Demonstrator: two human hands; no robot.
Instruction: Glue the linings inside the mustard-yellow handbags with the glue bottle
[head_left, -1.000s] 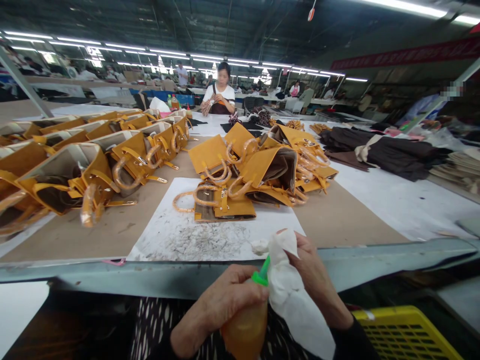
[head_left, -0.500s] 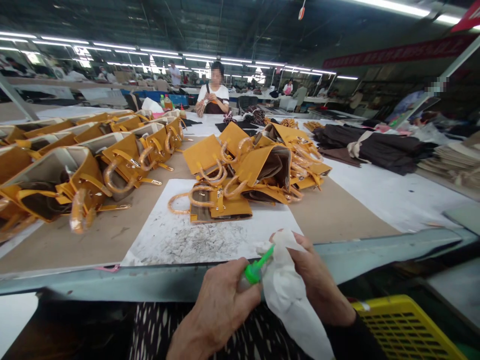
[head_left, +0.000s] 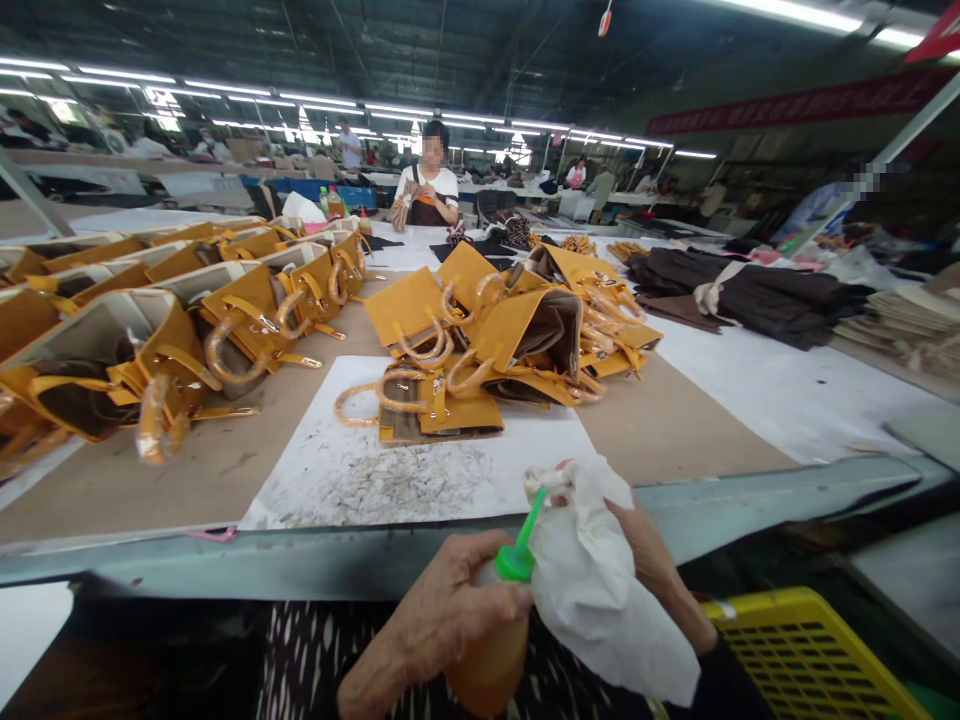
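My left hand [head_left: 442,625] is wrapped round a squeeze bottle [head_left: 491,650] of amber liquid with a green nozzle [head_left: 523,545]. The nozzle tip points up into a white cloth [head_left: 600,585] that my right hand [head_left: 656,570] holds bunched against it. Both hands are low, in front of the grey table edge [head_left: 750,505]. On the table beyond lies a stained white sheet [head_left: 390,470] with a flat mustard-yellow handbag [head_left: 439,410] at its far end.
A heap of yellow handbags [head_left: 540,320] lies behind the sheet; a row of upright ones [head_left: 172,310] runs along the left. Dark brown fabric [head_left: 757,295] is piled at right. A yellow plastic crate [head_left: 810,655] sits low right. A person [head_left: 429,185] sits at the table's far end.
The bottle has risen back into view in my left hand, its nozzle tilted up. The cloth has spread wider over my right hand.
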